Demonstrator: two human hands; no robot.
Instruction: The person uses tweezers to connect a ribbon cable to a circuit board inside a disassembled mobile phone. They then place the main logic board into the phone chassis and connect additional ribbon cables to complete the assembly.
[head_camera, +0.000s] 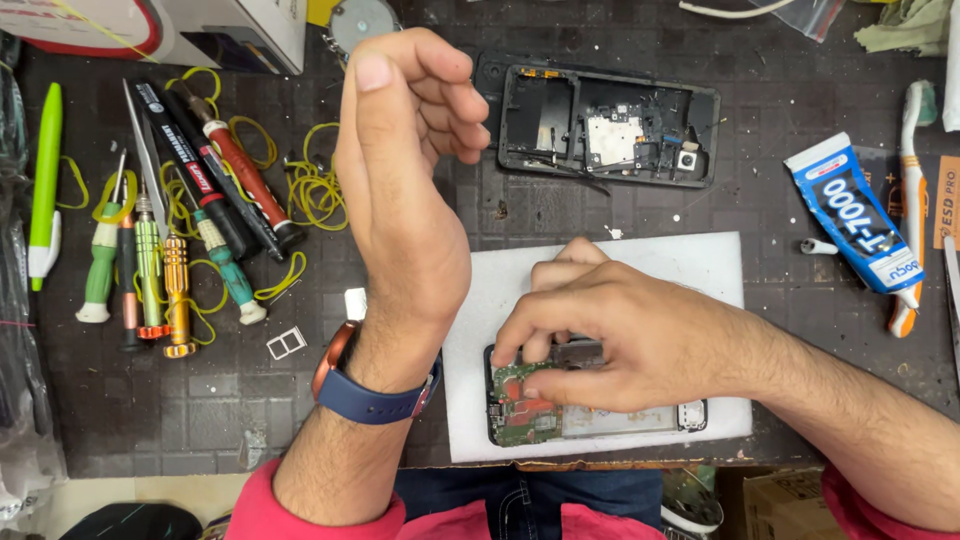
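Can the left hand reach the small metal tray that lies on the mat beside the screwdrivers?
Probably yes: the left hand is raised and holds nothing, and the small metal tray lies uncovered on the mat just beside its wrist.

Bright, even light falls from above, leaving only soft, faint shadows on the dark surface (620, 215). The white foam pad (700, 270) looks almost overexposed. Focus is sharp throughout, with slight wide-angle stretching near the edges.

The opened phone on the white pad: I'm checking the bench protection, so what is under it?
The opened phone lies on a white foam pad, itself on the dark grid mat. The right hand covers the phone's upper part, so the pad beneath there is hidden.
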